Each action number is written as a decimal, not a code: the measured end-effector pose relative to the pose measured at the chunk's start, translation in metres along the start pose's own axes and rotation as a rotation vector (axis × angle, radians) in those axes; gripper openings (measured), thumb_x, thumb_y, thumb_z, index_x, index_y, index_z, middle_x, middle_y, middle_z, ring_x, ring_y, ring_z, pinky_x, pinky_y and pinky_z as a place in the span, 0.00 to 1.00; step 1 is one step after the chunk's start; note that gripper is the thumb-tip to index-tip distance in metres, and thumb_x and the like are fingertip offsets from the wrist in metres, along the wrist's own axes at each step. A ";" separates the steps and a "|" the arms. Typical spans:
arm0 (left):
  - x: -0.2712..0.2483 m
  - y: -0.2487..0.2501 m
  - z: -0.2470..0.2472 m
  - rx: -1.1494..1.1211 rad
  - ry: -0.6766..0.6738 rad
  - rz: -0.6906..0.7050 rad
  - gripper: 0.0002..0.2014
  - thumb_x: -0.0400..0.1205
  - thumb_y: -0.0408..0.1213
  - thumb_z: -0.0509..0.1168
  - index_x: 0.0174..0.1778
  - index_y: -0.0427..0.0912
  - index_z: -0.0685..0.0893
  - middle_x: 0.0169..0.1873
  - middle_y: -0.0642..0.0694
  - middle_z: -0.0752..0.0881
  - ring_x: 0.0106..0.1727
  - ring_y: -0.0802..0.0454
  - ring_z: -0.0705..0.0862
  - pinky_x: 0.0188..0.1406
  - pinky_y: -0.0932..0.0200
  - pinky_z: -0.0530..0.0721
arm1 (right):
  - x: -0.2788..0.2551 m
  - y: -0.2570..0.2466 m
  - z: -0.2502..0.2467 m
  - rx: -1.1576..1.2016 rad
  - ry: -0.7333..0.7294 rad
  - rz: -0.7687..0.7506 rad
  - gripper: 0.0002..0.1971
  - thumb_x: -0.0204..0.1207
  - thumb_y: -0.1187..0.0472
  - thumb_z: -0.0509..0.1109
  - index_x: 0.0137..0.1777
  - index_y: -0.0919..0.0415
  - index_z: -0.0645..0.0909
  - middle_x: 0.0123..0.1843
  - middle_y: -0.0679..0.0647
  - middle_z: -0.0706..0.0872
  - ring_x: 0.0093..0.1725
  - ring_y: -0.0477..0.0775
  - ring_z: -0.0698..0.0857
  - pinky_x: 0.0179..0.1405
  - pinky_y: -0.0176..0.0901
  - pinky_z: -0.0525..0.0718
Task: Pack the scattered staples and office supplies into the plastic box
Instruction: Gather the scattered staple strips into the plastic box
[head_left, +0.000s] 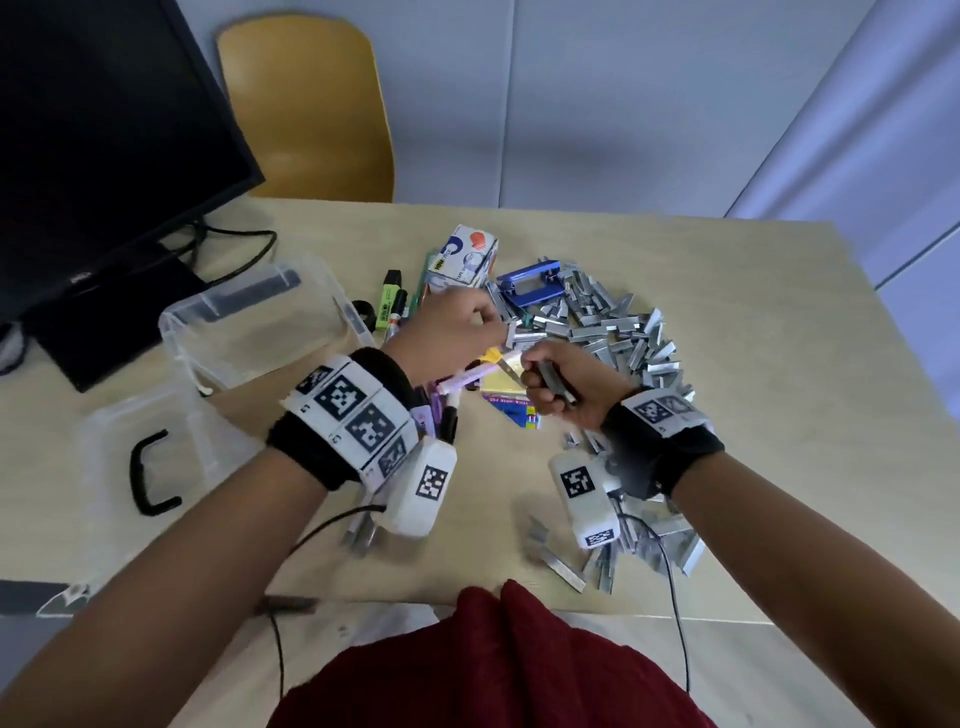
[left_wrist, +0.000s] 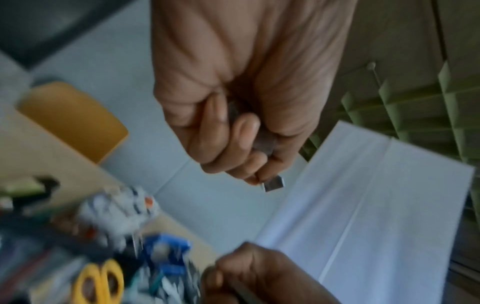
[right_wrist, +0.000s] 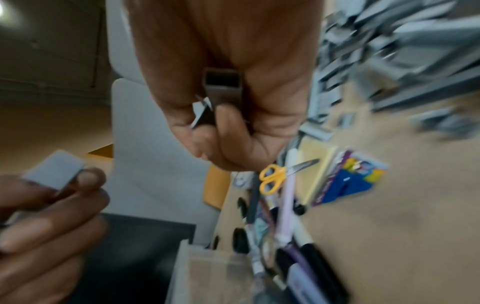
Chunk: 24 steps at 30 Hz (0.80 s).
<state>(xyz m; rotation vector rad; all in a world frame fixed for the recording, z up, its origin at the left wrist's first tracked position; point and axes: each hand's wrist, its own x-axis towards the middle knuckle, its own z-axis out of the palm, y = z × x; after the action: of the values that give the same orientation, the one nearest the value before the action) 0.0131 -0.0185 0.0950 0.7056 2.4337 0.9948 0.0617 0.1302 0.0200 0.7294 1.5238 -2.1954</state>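
Staples (head_left: 618, 332) lay in a loose grey heap on the far right of the table (head_left: 753, 415), with a smaller scatter near the front edge. Both hands hovered above the table between the heap and the plastic box (head_left: 249, 332), which stood open at the left, well apart from the heap. The left hand (head_left: 449, 332) had its fingers curled round a staple strip (left_wrist: 274, 184). The right hand (head_left: 569, 384) gripped a bundle of staple strips (right_wrist: 221, 82) in a closed fist. Scissors (right_wrist: 280, 174) with yellow handles, pens (right_wrist: 285, 205) and a green highlighter (head_left: 389, 306) lay between box and heap.
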 end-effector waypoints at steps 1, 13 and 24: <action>-0.002 -0.003 -0.016 -0.001 0.025 -0.022 0.09 0.81 0.33 0.62 0.34 0.39 0.79 0.24 0.52 0.74 0.24 0.60 0.70 0.24 0.65 0.66 | 0.001 -0.006 0.012 -0.031 -0.020 -0.017 0.13 0.80 0.66 0.54 0.33 0.59 0.67 0.23 0.51 0.70 0.14 0.44 0.66 0.12 0.29 0.58; -0.008 -0.076 -0.098 0.576 -0.345 -0.321 0.13 0.79 0.36 0.64 0.28 0.42 0.73 0.25 0.46 0.76 0.28 0.49 0.72 0.26 0.63 0.67 | 0.020 -0.038 0.129 -0.114 -0.106 -0.021 0.08 0.79 0.71 0.54 0.39 0.61 0.67 0.30 0.58 0.75 0.16 0.47 0.74 0.14 0.30 0.70; 0.006 -0.093 -0.072 0.776 -0.645 -0.287 0.12 0.79 0.38 0.67 0.55 0.37 0.82 0.47 0.44 0.85 0.46 0.50 0.81 0.49 0.60 0.78 | 0.016 -0.027 0.130 -0.064 0.046 -0.081 0.05 0.78 0.74 0.52 0.48 0.65 0.66 0.30 0.57 0.71 0.23 0.48 0.68 0.17 0.35 0.68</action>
<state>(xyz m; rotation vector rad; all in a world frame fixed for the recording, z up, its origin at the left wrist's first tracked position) -0.0579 -0.1094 0.0736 0.7237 2.1712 -0.3061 0.0078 0.0177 0.0670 0.7138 1.6658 -2.1909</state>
